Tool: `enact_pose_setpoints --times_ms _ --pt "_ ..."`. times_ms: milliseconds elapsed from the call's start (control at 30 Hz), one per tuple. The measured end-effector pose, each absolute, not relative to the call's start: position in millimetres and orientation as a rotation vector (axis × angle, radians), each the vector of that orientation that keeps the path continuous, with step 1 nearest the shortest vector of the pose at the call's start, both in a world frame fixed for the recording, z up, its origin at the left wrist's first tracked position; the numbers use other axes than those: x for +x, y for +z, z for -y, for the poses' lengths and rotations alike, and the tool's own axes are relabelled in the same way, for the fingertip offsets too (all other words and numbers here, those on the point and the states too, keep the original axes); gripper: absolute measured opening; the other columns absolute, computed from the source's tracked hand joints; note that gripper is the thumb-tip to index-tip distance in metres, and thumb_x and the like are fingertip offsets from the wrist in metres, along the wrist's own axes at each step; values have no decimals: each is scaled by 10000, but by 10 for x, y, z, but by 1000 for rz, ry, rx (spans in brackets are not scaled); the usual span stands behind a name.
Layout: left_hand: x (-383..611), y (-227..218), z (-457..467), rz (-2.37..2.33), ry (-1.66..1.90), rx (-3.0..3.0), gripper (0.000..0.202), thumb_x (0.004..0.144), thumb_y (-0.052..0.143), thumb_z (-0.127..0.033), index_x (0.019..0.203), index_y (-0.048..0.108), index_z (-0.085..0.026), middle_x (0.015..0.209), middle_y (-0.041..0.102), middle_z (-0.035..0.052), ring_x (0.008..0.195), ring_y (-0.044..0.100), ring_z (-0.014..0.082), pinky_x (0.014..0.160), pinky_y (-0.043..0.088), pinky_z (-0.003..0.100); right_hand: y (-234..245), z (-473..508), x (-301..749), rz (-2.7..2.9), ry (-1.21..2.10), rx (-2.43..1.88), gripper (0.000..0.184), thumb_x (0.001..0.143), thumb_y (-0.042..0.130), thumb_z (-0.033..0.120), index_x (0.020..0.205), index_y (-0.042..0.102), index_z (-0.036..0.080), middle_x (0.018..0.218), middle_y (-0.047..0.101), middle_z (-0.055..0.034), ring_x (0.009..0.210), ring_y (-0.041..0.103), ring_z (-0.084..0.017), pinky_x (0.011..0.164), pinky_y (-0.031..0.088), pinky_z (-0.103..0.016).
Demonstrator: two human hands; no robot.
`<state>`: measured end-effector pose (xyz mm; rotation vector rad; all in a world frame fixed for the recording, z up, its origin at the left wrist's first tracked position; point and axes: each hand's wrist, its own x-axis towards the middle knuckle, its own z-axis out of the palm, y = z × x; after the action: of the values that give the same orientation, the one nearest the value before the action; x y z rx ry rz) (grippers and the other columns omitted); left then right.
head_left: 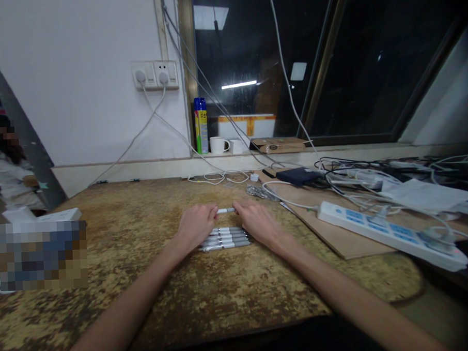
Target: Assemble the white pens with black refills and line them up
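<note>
A single grey-and-white pen (pixel 225 210) lies crosswise between my two hands, pinched at each end. My left hand (pixel 197 224) has its fingers curled onto the pen's left end. My right hand (pixel 257 221) grips the right end the same way. Just below the hands, several similar pens (pixel 225 238) lie side by side in a neat row on the worn wooden table (pixel 152 262), partly covered by my palms.
A white power strip (pixel 391 235) rests on a brown board at the right amid tangled cables (pixel 365 172). A dark box (pixel 298 175), spray can (pixel 201 125) and two mugs (pixel 219 144) stand near the window sill. A person sits at far left.
</note>
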<state>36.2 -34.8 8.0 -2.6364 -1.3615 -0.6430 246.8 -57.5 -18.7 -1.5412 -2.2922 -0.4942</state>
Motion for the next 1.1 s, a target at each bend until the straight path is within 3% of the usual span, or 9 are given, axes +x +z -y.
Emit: enact_pose_setpoints --times_ms 167,267,367,500,633,800,933,1100 --pt "304 53 270 1315 -724 -2711 400 1092 339 -319 919 685 -219 880 751 51 834 691 239 705 421 322 -188 542 2503 2255 -529 -1402 207 975 470 42 1062 606 171 1080 709 -123 1017 628 -272 884 455 -358" --pt "284 25 232 1249 -782 -2743 381 1099 339 -338 983 679 -210 993 746 64 926 684 237 791 457 330 -181 531 2531 2219 -469 -1300 152 1025 501 182 1142 597 165 1110 681 -122 1067 602 -272 940 471 -380" --pt "286 -18 204 1198 -822 -2760 350 1095 365 -334 1015 677 -198 998 734 71 943 669 238 841 472 346 -176 521 2541 2178 -371 -1212 242 1040 516 333 1210 588 177 1154 659 -117 1115 579 -271 986 471 -402" --pt "308 -47 205 1135 -841 -2767 327 1096 375 -327 1025 665 -193 1011 721 72 974 645 241 885 471 361 -177 511 2537 2172 -237 -1134 200 1067 446 297 1035 622 207 1081 655 -92 1056 578 -249 965 471 -395" --pt "318 -35 234 1121 -838 -2761 350 1102 357 -328 987 657 -189 979 708 72 938 631 233 855 469 351 -177 530 2524 2130 -134 -1111 164 1022 559 334 1104 603 198 1144 636 -99 1099 560 -252 971 463 -390" --pt "322 -18 260 1103 -829 -2782 362 1105 349 -330 993 659 -182 982 706 69 909 630 219 831 471 337 -160 549 2500 2163 -97 -1141 224 1067 457 319 1022 639 196 1106 653 -88 1088 561 -234 1005 429 -380" --pt "323 -18 263 1101 -837 -2789 356 1106 347 -324 1013 659 -180 1006 706 73 934 630 221 853 474 340 -154 549 2494 2114 -56 -1140 171 1024 562 348 1082 621 199 1147 642 -91 1103 562 -236 978 438 -358" --pt "312 -21 257 1106 -844 -2792 368 1106 342 -335 1013 661 -177 1000 708 76 933 631 222 858 474 341 -170 539 2497 2128 -68 -1145 193 1057 489 313 987 620 190 1048 645 -79 1039 565 -222 951 433 -339"
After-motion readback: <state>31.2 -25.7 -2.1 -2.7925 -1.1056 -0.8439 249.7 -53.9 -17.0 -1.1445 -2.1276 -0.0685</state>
